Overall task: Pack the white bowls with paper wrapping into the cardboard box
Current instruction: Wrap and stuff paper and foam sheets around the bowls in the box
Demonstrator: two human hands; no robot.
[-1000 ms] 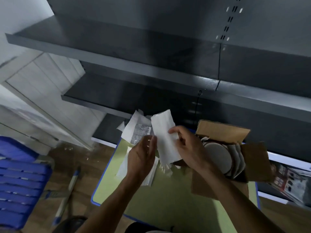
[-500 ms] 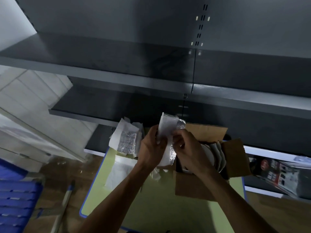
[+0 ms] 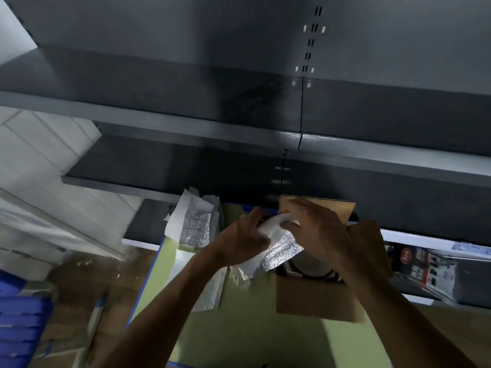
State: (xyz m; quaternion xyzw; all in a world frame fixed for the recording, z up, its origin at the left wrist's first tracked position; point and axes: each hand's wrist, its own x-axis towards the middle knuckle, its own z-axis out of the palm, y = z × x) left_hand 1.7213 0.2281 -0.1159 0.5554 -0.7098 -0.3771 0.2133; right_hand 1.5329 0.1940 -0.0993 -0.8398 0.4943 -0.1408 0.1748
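A foil-backed white wrapping sheet [image 3: 279, 243] was held bunched over the left edge of the open cardboard box [image 3: 313, 298]. A white bowl [image 3: 310, 262] showed partly inside, at five o'clock from the sheet. The left hand [image 3: 239, 239] and the right hand [image 3: 316, 227] both gripped the sheet, fingers [image 3: 300, 211] curled round it. More sheets [image 3: 195, 224] lay at nine o'clock on the green table [image 3: 252, 338].

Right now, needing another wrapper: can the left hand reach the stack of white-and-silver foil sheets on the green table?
Probably yes: nothing lies between the left hand and that stack of white-and-silver foil sheets, though it grips another silver foil sheet and must let go first.
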